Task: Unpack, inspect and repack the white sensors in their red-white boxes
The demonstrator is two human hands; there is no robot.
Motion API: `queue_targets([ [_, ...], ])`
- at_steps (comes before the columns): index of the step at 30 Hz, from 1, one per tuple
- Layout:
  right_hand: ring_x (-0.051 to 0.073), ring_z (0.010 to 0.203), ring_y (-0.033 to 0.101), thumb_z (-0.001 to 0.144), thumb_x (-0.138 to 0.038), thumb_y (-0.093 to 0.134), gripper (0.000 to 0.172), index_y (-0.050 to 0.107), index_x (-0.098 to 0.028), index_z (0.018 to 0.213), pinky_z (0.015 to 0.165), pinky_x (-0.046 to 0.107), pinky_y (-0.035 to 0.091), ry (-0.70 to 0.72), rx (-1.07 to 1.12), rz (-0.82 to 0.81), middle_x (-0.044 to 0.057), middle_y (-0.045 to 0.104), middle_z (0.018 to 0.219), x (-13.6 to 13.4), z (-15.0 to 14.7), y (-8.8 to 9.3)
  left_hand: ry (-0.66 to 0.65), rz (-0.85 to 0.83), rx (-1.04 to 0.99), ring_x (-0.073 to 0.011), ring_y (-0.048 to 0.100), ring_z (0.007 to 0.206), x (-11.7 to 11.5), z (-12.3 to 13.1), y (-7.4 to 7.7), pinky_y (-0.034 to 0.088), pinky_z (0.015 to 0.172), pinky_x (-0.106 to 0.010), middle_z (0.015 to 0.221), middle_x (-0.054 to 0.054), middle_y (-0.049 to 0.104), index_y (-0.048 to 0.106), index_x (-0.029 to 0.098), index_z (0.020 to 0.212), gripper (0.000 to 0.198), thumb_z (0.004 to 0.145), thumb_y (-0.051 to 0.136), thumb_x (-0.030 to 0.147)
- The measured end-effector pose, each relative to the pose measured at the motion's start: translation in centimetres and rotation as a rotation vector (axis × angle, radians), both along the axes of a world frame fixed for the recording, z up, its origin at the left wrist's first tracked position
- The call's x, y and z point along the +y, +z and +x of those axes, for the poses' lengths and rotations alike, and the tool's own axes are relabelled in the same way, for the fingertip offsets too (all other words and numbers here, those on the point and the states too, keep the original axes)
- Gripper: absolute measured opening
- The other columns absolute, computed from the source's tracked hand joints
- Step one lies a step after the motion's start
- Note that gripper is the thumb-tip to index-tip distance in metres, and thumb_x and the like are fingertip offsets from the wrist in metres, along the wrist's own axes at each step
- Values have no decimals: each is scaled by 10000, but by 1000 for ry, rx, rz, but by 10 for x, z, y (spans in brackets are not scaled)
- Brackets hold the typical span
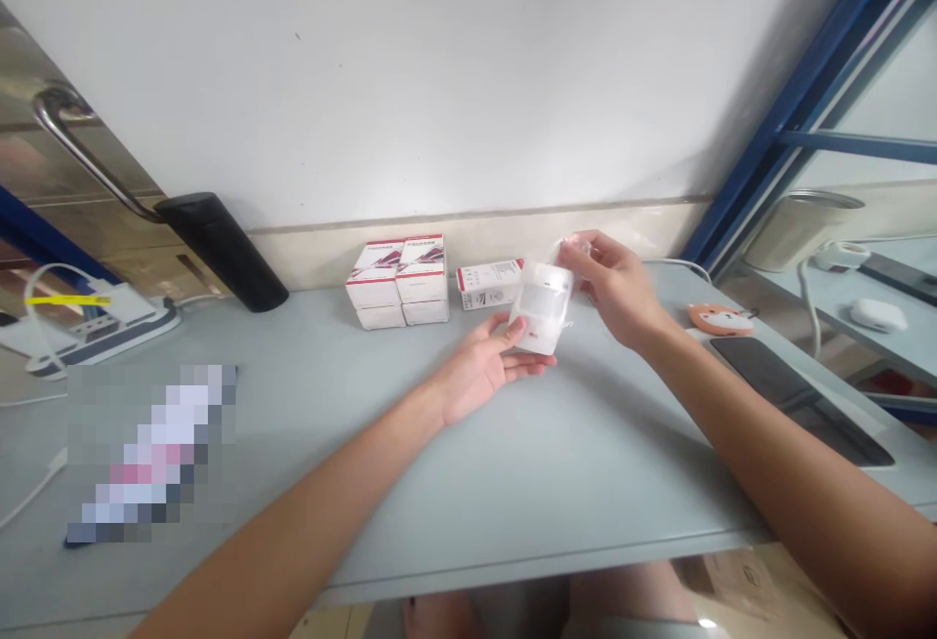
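- Wall runs across the back, plain white, with a beige skirting strip along its foot
- Desk is pale grey-blue and takes up most of the lower view; a blue window frame sits off to the right
- Steel handle with a black grip leans in at the left, just above a power strip
- Dark tablet or phone lies flat near the desk's right edge, with a small orange fox-faced item just beyond it
- White plastic motion sensor is up in the air over the middle of the desk, between both hands; its long axis runs nearly straight away from the person, far end leaning a bit right, rounded face up
- Right hand pinches the far end, along with what looks like clear wrap
- Left hand has the near end, thumb on top and fingers underneath
- Four white boxes are stacked two by two behind the sensor, with a smaller white box just to their right
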State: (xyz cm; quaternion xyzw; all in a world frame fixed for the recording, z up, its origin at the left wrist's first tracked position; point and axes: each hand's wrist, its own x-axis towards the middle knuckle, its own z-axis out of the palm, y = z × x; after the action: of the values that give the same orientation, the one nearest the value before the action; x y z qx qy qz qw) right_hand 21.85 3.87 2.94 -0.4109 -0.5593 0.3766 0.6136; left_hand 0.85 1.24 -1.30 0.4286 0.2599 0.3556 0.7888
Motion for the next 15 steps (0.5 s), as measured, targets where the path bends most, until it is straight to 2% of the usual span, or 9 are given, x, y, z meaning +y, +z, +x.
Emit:
queue_targets([
  [2, 146, 720, 624, 894, -534, 766, 323, 650, -233, 877, 603, 263, 519, 10, -23, 57, 9, 673, 812, -4, -4, 3, -17, 1, 23, -279, 766, 1044, -1, 1, -1, 502, 1040, -466, 1280, -158, 724, 560, 215, 1358, 548, 914, 799, 428],
  [5, 149, 717, 630, 909, -536, 752, 322, 650, -231, 905, 590, 263, 513, -82, -47, 129, 15, 669, 816, -2, -3, 6, -78, 23, 92, -245, 760, 996, -3, 0, -2, 504, 1025, -438, 1240, -155, 729, 593, 198, 1356, 543, 906, 812, 409],
  [8, 156, 783, 670, 934, -521, 713, 300, 616, -244, 999, 625, 277, 544, -308, 1, 220, 26, 666, 946, 10, 13, 6, -123, 23, 128, -232, 754, 959, -4, -1, -1, 513, 998, -421, 1219, -166, 734, 665, 167, 1283, 466, 921, 788, 433],
  [11, 171, 912, 686, 954, -440, 687, 272, 524, -281, 1103, 752, 335, 588, -590, 39, 404, 27, 608, 1087, 23, 33, 2, -73, -6, 68, -279, 762, 1002, -4, -1, 1, 531, 977, -446, 1239, -155, 737, 663, 195, 1272, 446, 886, 825, 349],
  [13, 203, 1005, 662, 962, -384, 669, 256, 494, -285, 1121, 828, 387, 585, -736, -46, 505, 42, 575, 1111, 27, 40, -5, -5, -28, 5, -309, 751, 1062, -5, 0, 2, 541, 993, -465, 1230, -155, 741, 676, 177, 1224, 399, 868, 824, 277],
  [15, 243, 1078, 623, 968, -340, 646, 183, 518, -267, 1077, 882, 429, 566, -810, -235, 555, 69, 564, 1103, 25, 37, -12, 71, -77, -43, -327, 745, 1070, -4, 1, 3, 546, 1020, -486, 1108, -158, 756, 697, 132, 1132, 298, 895, 780, 294],
])
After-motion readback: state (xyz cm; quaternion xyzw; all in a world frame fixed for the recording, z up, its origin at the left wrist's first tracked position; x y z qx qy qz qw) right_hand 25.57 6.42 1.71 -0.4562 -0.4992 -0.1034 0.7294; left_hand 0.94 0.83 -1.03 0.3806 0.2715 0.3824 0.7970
